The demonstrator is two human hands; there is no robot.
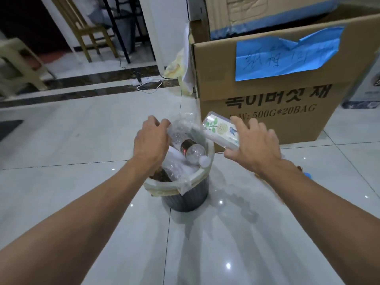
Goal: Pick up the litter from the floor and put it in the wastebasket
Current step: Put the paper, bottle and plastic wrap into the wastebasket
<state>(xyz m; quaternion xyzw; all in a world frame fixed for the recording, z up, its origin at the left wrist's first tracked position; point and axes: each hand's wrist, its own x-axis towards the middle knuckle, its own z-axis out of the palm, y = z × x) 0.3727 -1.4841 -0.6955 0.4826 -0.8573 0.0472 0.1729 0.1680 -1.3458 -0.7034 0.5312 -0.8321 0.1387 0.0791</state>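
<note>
A small dark wastebasket with a pale liner stands on the tiled floor at the centre. Inside lie a clear plastic bottle with a white cap, crumpled clear plastic and other scraps. My left hand is over the basket's left side, fingers closed on a crumpled clear plastic wrap. Just above the basket's right rim, my right hand holds a white tissue pack printed with a plant and a blue bird, tilted over the rim.
A large cardboard box with a blue paper label stands close behind the basket on the right. A yellowish bag leans by its left corner. A power strip with white cable lies further back. Chairs stand at the far left.
</note>
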